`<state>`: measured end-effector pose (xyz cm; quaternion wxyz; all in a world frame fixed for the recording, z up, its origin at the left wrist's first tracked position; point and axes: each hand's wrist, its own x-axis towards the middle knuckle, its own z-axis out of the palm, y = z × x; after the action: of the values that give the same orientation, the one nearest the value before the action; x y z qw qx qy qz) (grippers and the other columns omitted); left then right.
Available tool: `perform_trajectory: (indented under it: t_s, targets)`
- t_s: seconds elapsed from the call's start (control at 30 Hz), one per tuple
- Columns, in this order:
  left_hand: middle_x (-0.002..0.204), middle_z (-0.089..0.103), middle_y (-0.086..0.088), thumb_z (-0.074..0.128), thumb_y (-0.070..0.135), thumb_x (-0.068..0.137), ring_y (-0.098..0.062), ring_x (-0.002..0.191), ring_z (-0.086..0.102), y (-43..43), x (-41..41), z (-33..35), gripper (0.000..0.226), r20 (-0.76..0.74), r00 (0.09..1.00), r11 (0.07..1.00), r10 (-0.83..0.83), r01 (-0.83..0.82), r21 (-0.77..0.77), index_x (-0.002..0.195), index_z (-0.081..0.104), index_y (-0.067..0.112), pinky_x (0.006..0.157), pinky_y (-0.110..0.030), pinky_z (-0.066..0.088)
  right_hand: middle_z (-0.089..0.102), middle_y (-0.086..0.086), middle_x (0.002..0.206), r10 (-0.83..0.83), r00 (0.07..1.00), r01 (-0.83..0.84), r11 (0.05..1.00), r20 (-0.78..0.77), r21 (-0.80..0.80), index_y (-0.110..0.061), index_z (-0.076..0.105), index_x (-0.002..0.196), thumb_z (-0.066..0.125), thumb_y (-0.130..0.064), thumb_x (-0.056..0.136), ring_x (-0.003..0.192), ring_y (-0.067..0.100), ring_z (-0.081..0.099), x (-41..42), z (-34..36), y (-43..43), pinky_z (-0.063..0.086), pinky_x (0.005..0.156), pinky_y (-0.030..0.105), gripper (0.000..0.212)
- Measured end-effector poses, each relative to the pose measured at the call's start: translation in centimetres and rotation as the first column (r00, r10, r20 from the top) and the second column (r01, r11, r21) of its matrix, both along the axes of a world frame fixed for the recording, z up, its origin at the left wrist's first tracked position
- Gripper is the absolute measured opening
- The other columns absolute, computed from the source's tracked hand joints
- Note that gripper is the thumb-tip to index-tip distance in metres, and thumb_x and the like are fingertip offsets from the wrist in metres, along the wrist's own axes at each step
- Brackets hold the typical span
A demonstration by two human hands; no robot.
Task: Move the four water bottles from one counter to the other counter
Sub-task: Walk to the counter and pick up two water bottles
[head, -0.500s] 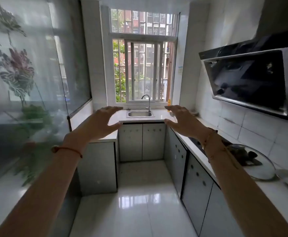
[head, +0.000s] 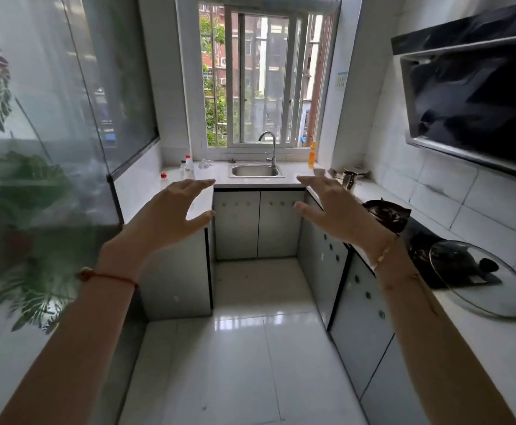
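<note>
Clear water bottles with red caps stand on the left counter (head: pixel 201 200) near the far corner: two close together (head: pixel 186 167) and one nearer the wall (head: pixel 164 180). My left hand (head: pixel 170 214) is raised in front of that counter, fingers spread, holding nothing. My right hand (head: pixel 331 207) is raised at the same height before the right counter (head: pixel 370 194), also spread and empty. Both hands are well short of the bottles. A fourth bottle is not visible; my left hand may hide it.
A sink (head: pixel 255 171) with a tap sits under the window. An orange bottle (head: pixel 312 154) stands at its right. A steel cup (head: pixel 349 180), a gas hob (head: pixel 388 211) and a glass lid (head: pixel 480 279) lie on the right counter. A range hood (head: pixel 477 87) overhangs it.
The view has moved forward and tilted down, so the far counters are closer and the bottles on the left counter have come into sight. Both hands stay raised and spread.
</note>
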<state>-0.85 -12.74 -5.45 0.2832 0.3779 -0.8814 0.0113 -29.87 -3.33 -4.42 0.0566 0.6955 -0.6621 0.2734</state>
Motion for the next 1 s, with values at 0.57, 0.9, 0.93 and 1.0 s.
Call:
perform_trajectory:
  t_s: [0.57, 0.9, 0.93, 1.0]
  targets:
    - [0.142, 0.050, -0.007, 0.060, 0.035, 0.087, -0.023, 0.131, 0.046, -8.7, -2.9, -6.1, 0.062, -0.010, 0.997, 0.988, -0.073, 0.074, 0.136, 0.144, 0.036, 0.024, 0.107, -0.038, 0.038, 0.044, 0.004, 0.145, 0.005, 0.999, -0.008, 0.997, 0.034, 0.082, -0.021, 0.035, 0.143, 0.051, -0.040, 0.091, 0.137, 0.021, 0.035, -2.2, -6.7, -9.7, 0.033, 0.113, 0.046, 0.057]
    - [0.143, 0.048, -0.008, 0.058, 0.033, 0.088, -0.024, 0.131, 0.045, -14.4, -7.6, -9.6, 0.062, 0.011, 0.999, 0.975, -0.040, 0.037, 0.218, 0.145, 0.035, 0.023, 0.107, -0.040, 0.039, 0.045, 0.003, 0.144, 0.018, 0.997, -0.029, 0.988, 0.075, 0.153, -0.019, 0.036, 0.143, 0.048, -0.038, 0.094, 0.138, 0.018, 0.034, -6.5, -10.7, -16.5, 0.033, 0.113, 0.044, 0.055]
    - [0.143, 0.048, -0.007, 0.058, 0.033, 0.088, -0.023, 0.131, 0.045, -15.1, -8.3, -9.7, 0.062, 0.014, 0.999, 0.974, -0.036, 0.032, 0.225, 0.145, 0.035, 0.023, 0.107, -0.039, 0.039, 0.045, 0.004, 0.144, 0.022, 0.997, -0.034, 0.986, 0.075, 0.163, -0.018, 0.036, 0.143, 0.048, -0.038, 0.094, 0.138, 0.018, 0.034, -7.2, -10.9, -17.3, 0.033, 0.113, 0.044, 0.054]
    - [0.144, 0.047, -0.004, 0.058, 0.033, 0.089, -0.021, 0.132, 0.044, -16.7, -9.9, -10.0, 0.062, 0.023, 0.999, 0.971, -0.028, 0.022, 0.238, 0.145, 0.034, 0.024, 0.108, -0.038, 0.038, 0.045, 0.004, 0.144, 0.027, 0.997, -0.041, 0.982, 0.074, 0.185, -0.017, 0.037, 0.143, 0.049, -0.037, 0.094, 0.138, 0.019, 0.034, -8.7, -11.2, -19.2, 0.033, 0.113, 0.045, 0.054]
